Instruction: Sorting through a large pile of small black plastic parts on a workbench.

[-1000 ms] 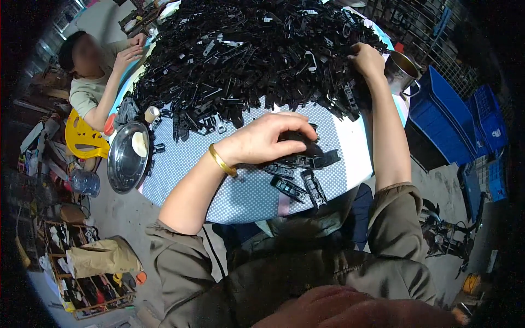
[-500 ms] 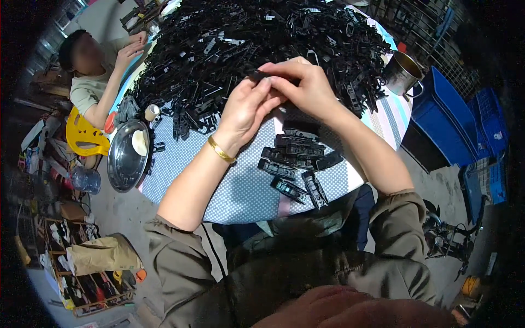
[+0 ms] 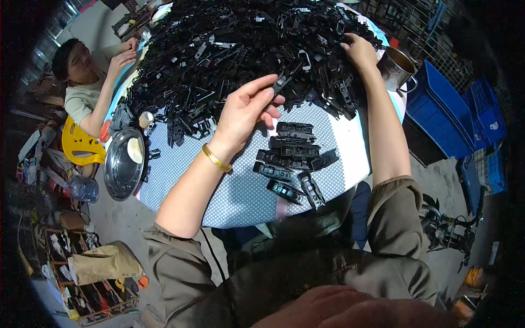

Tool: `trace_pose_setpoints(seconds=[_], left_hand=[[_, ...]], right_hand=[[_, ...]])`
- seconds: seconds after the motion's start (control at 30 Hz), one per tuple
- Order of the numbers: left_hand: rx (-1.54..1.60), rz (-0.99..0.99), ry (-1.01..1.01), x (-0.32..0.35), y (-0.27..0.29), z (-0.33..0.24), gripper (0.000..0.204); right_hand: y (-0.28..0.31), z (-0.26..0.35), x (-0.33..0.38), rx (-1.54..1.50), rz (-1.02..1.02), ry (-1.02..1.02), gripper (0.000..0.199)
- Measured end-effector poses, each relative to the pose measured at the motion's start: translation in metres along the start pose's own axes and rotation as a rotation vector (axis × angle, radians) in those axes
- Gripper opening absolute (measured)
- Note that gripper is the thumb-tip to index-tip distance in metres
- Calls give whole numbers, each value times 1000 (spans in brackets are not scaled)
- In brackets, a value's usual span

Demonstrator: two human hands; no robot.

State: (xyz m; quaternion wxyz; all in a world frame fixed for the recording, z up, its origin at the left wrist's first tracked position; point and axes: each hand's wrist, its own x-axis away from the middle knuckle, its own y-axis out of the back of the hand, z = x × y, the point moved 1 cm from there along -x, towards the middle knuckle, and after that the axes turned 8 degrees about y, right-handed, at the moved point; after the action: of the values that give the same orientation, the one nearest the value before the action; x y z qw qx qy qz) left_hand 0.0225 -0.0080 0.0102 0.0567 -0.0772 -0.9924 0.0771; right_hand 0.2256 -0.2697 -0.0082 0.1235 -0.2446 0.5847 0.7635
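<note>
Above the near edge of a large heap of black plastic parts point(image 3: 219, 65), my left hand point(image 3: 246, 112) pinches a small black plastic part point(image 3: 281, 82) between thumb and forefinger, the other fingers loosely curled. My right hand point(image 3: 361, 50) reaches to the far right side of the heap. Its thumb and forefinger come together at the parts there; whatever lies between them is too small to make out. On the table in front of me sits a cluster of black plastic pieces point(image 3: 295, 145), several side by side. Two more, a dark one point(image 3: 285, 191) and a greyish one point(image 3: 311, 188), lie nearest my body.
A patterned cloth covers the table point(image 3: 229, 191). A metal mug point(image 3: 396, 68) stands at its right edge. On the left are a round metal tray point(image 3: 123, 169) and a paper cup point(image 3: 146, 119). Another person point(image 3: 90, 82) sits at the far left. Blue crates point(image 3: 448, 120) stand to the right.
My hands, together over the heap before, have parted. The right hand has moved away to the far right of the heap. The left hand stays near its place, holding the black part.
</note>
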Motion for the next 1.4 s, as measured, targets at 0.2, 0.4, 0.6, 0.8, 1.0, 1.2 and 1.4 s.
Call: trace_pose_setpoints(seconds=[0.2,0.4,0.6,0.8,1.0,1.2,1.4], left_hand=[[32,-5,-4,-6,13,3,34],[120,-28,95,-11,14,6,31],[315,-23,119,-7,20,8,28],[285,21,93,-9,20,6,28],[242,-9,91,-9,21,4,28],[169,-42,126,-7,20,1,28],[80,-6,127,-5,20,-2,29]], right_hand=[[7,10,3,-58,-65,-54,28],[20,38,14,-866,-242,237,25],[66,137,78,-1086,72,701,23],[70,141,85,-908,40,831,22],[69,146,91,-816,-130,901,21],[72,146,90,-838,-86,906,20],[68,148,93,-820,-42,851,18]])
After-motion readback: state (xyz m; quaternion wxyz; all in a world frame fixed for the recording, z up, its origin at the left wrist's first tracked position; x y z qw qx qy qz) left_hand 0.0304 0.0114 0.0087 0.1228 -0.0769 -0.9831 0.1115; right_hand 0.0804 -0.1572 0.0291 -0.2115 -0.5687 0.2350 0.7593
